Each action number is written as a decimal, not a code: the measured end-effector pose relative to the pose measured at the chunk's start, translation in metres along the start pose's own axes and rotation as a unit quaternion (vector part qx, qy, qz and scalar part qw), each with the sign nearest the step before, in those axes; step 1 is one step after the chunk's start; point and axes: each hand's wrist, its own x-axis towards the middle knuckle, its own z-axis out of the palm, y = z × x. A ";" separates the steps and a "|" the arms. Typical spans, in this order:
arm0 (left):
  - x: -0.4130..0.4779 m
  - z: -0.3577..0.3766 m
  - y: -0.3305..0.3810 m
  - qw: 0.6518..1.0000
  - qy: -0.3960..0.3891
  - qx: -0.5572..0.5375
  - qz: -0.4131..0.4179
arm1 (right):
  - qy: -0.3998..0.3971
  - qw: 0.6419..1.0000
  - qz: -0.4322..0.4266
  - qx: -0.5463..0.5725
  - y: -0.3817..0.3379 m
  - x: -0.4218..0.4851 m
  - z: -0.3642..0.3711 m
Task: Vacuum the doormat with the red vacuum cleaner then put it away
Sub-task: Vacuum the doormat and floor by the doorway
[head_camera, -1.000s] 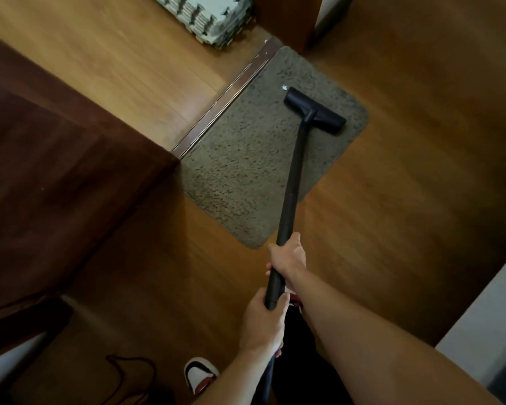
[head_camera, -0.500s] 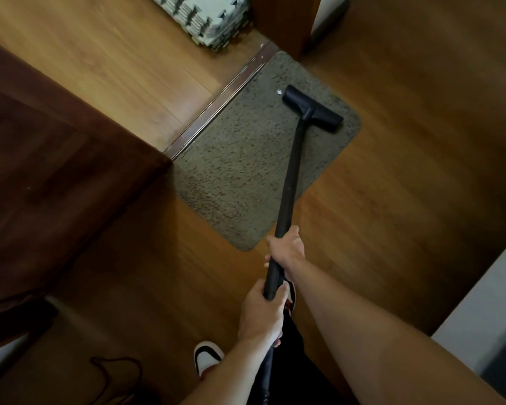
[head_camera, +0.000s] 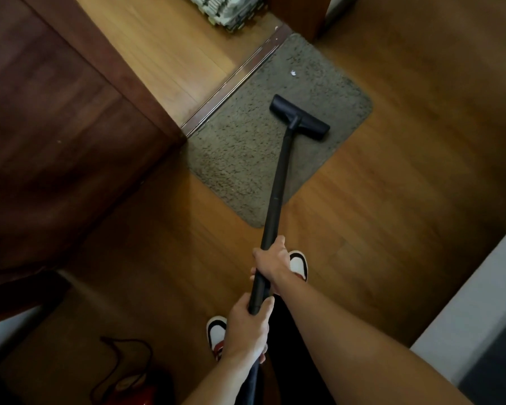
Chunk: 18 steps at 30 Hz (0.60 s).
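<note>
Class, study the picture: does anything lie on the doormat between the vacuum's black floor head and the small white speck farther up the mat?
Nothing visible does. The floor head rests on the doormat; only bare pile lies between it and the white speck beyond. The left hand and right hand hold the wand.
</note>
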 end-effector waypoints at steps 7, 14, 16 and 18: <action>-0.010 -0.022 -0.032 1.000 0.006 -0.016 -0.007 | -0.010 1.000 0.000 -0.010 0.021 -0.017 0.030; 0.000 -0.025 -0.024 1.000 0.013 -0.015 0.001 | -0.002 1.000 -0.006 -0.014 0.012 -0.005 0.035; 0.005 -0.022 -0.017 1.000 0.014 -0.016 0.005 | -0.002 1.000 -0.006 -0.013 0.005 0.000 0.033; 0.009 -0.017 -0.009 1.000 0.014 -0.025 0.010 | 0.001 1.000 -0.005 -0.011 -0.003 0.006 0.029</action>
